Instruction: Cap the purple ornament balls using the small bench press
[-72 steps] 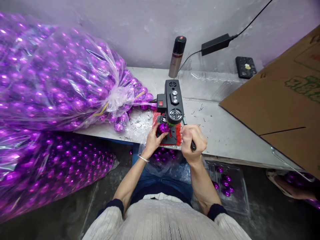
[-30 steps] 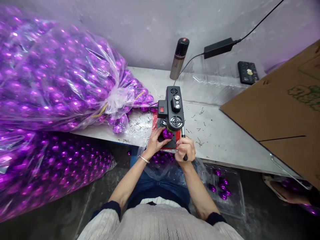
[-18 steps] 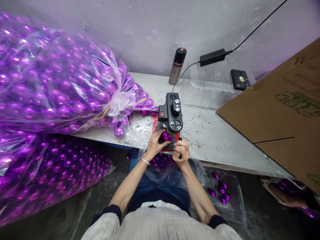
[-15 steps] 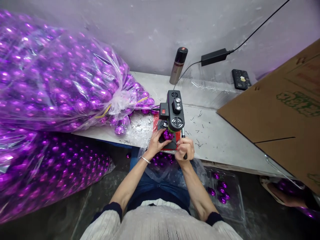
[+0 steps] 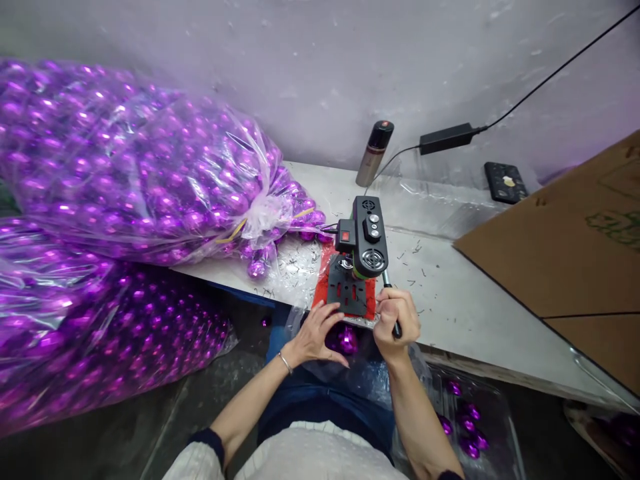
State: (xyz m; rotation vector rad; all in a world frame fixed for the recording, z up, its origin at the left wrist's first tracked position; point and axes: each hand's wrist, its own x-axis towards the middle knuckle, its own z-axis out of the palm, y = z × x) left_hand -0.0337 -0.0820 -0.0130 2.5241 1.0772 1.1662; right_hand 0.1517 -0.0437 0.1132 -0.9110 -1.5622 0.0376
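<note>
My right hand [image 5: 399, 321] is wrapped round the black-gripped lever [image 5: 397, 330] at the right side of a small black press-like machine [image 5: 370, 233]. The machine has round vents, knobs and a red switch. Its slotted black base plate [image 5: 346, 305] lies on a red mat [image 5: 321, 293] and no ball rests on it. My left hand [image 5: 316, 337] is at the table's front edge, fingers and thumb spread. A shiny purple ball [image 5: 349, 341] shows just beyond its gap, over the lap, seemingly loose.
Clear bags of purple balls [image 5: 135, 173] fill the left. Behind the machine stand a spray can [image 5: 375, 153], a black adapter [image 5: 447, 139] and a phone [image 5: 505, 182]. A cardboard box [image 5: 565, 247] is at right; a clear tray [image 5: 500, 427] with several balls sits below.
My left hand has let go of the purple ball under the machine's head and drawn back toward me, opening. My right hand stays on the lever. The whole view has shifted.
</note>
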